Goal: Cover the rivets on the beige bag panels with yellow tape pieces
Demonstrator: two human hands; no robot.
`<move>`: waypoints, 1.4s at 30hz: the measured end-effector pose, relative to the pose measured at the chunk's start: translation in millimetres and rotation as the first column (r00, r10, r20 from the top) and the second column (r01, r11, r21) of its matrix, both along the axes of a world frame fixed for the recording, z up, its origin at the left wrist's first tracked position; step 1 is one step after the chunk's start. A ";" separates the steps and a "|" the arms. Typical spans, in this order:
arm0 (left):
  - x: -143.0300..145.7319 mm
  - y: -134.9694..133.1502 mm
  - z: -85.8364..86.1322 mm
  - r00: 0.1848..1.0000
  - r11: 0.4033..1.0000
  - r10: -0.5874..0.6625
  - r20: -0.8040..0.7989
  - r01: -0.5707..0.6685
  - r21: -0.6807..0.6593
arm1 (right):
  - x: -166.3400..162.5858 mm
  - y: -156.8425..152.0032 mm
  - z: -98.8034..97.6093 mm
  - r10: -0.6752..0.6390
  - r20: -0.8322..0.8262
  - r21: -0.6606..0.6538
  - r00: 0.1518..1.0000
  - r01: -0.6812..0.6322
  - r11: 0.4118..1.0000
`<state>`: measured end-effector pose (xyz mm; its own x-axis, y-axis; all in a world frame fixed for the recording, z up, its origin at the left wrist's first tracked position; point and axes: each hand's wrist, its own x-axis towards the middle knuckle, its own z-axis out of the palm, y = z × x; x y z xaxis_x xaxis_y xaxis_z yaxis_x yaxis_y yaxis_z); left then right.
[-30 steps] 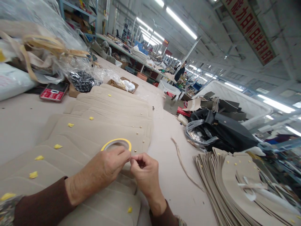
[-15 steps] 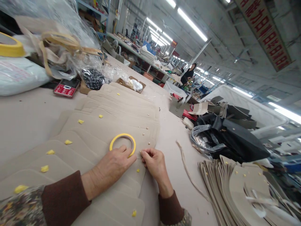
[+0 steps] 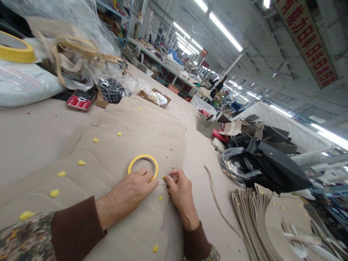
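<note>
My left hand (image 3: 136,190) is closed over the near edge of a roll of yellow tape (image 3: 143,157), which lies flat on overlapping beige panels (image 3: 119,152). My right hand (image 3: 181,190) is beside it at the panels' right edge, thumb and forefinger bent together. A tiny piece of yellow tape (image 3: 163,177) shows right at those fingertips. Just below them is a small dark metal stud (image 3: 166,187); another stud (image 3: 173,167) sits above the hand. Yellow tape bits dot several panels, one bit (image 3: 160,198) being close below my hands. The right hand's other fingers are partly hidden.
A stack of beige panels (image 3: 252,217) stands at lower right, with a beige strip (image 3: 217,201) left of it. Behind are a black bag (image 3: 274,163) and a white bin (image 3: 199,103). A red phone (image 3: 81,99) and plastic-wrapped goods (image 3: 112,88) lie at left.
The whole view has shifted slightly. The yellow piece at my right fingertips and the stud below it show more clearly now. My left hand stays on the tape roll.
</note>
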<state>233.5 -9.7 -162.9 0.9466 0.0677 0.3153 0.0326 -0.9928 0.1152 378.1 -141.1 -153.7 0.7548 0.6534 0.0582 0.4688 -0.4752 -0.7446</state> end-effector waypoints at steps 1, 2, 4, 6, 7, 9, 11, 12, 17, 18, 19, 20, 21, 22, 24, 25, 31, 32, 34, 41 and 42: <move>0.4 0.3 -0.9 1.000 1.000 0.009 0.016 -0.009 0.003 | -1.2 -3.4 -1.3 0.019 -0.017 0.040 1.000 -0.018 0.999; 0.8 0.5 -1.5 0.999 1.000 0.018 0.028 -0.019 0.007 | -2.9 -6.0 -2.3 0.044 -0.002 0.069 0.999 -0.043 0.997; 1.7 0.6 -2.0 0.999 0.999 0.037 0.036 -0.037 0.011 | -7.2 -7.8 -3.3 0.081 0.109 0.063 0.991 -0.088 0.994; 2.3 0.1 -2.1 0.998 0.999 0.045 0.034 -0.045 0.004 | -11.2 -5.1 -2.9 0.086 0.242 -0.001 0.966 -0.089 0.996; 2.4 -0.4 -2.1 0.998 0.999 0.045 0.033 -0.045 -0.001 | -12.7 -2.3 -2.2 0.086 0.292 -0.045 0.952 -0.076 0.996; 2.2 -1.7 -2.0 0.999 0.999 0.041 0.028 -0.041 -0.007 | -14.5 4.5 0.0 0.082 0.360 -0.132 0.929 -0.036 0.991; 1.6 -3.3 -1.6 1.000 1.000 0.022 0.021 -0.022 -0.012 | -15.4 11.2 3.1 0.080 0.387 -0.201 0.918 0.000 0.980; 1.3 -3.8 -1.2 1.000 1.000 0.012 0.022 -0.012 -0.016 | -15.7 14.0 4.8 0.079 0.390 -0.224 0.917 0.011 0.975; -2.4 -1.1 3.7 0.999 0.999 -0.016 0.041 0.018 -0.042 | -13.9 16.6 11.5 0.093 0.330 -0.233 0.939 -0.014 0.972; -3.6 0.4 5.7 0.999 0.999 -0.014 0.031 0.016 -0.052 | -11.8 14.4 11.8 0.106 0.278 -0.201 0.955 -0.050 0.978; -5.0 2.0 7.8 1.000 0.998 -0.009 0.019 0.010 -0.063 | -8.9 11.5 11.5 0.114 0.209 -0.146 0.971 -0.084 0.986; -6.3 3.4 10.2 1.000 0.997 -0.001 0.005 0.001 -0.076 | -5.5 8.2 10.6 0.110 0.136 -0.073 0.985 -0.101 0.992; -7.4 4.7 12.5 1.000 0.996 0.007 -0.005 -0.007 -0.087 | -1.7 4.7 9.2 0.089 0.068 0.004 0.994 -0.089 0.996; -8.1 5.6 14.7 1.000 0.995 0.013 -0.010 -0.014 -0.096 | 2.0 1.4 7.3 0.051 0.014 0.069 0.999 -0.052 0.996; -8.2 6.5 17.9 1.000 0.994 0.022 -0.003 -0.022 -0.104 | 7.7 -2.8 3.0 -0.051 -0.032 0.131 0.998 0.054 0.990; -7.6 6.7 18.6 1.000 0.994 0.025 0.003 -0.025 -0.105 | 9.4 -3.2 1.2 -0.089 -0.037 0.133 0.995 0.093 0.987; -4.2 9.0 10.7 0.999 0.993 0.044 -0.014 -0.045 -0.113 | 5.2 10.2 5.4 -0.132 -0.226 0.116 0.965 0.161 0.980; -4.7 10.1 9.1 0.999 0.990 0.041 -0.018 -0.043 -0.133 | 3.4 11.3 8.0 -0.128 -0.247 0.137 0.960 0.165 0.977; -6.4 12.4 8.2 1.000 0.981 0.024 -0.004 -0.025 -0.194 | -0.7 9.9 12.7 -0.094 -0.265 0.193 0.960 0.148 0.970; -12.6 20.4 24.5 0.991 0.939 -0.050 0.122 0.089 -0.332 | -18.3 -20.3 8.6 0.014 -0.303 0.196 0.953 0.047 0.979; -13.2 21.5 25.5 0.989 0.939 -0.058 0.139 0.102 -0.329 | -20.5 -26.0 7.5 0.034 -0.326 0.146 0.945 0.015 0.989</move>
<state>220.3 11.8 -137.4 0.9075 0.1152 0.4039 -0.0817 -0.8948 0.4389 357.6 -167.1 -146.2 0.7418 0.6637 -0.0965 0.1922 -0.3482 -0.9175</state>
